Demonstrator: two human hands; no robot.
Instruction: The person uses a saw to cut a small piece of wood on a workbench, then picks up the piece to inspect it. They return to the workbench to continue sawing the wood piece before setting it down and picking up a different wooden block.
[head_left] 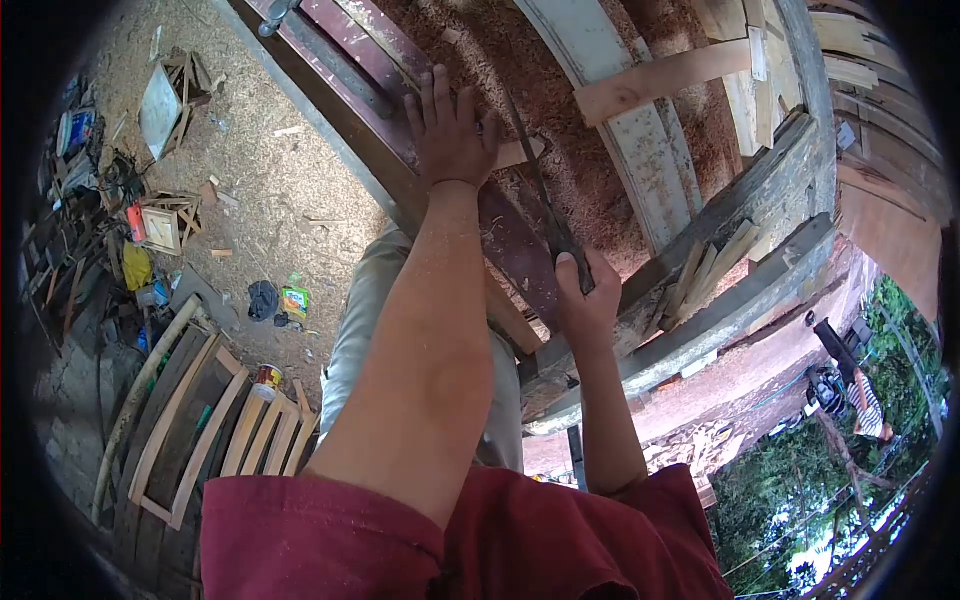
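My left hand [452,135] lies flat with fingers spread on a dark red painted board [520,250]. Beneath its palm side a short, pale wooden strip [515,153] juts out to the right. Closed around a dark handle, my right hand [590,295] holds what looks like a handsaw [540,190]. Its narrow dark blade points away from me and is seen nearly edge-on. The blade crosses the strip just right of my left fingers; whether it has cut in cannot be told.
Sawdust covers the ground. A weathered white board [640,140], a brown plank [670,80] and heavy grey timbers [700,270] lie to the right. Wooden frames [190,430] and a small can [269,377] are at lower left. Another person [865,400] is far off at right.
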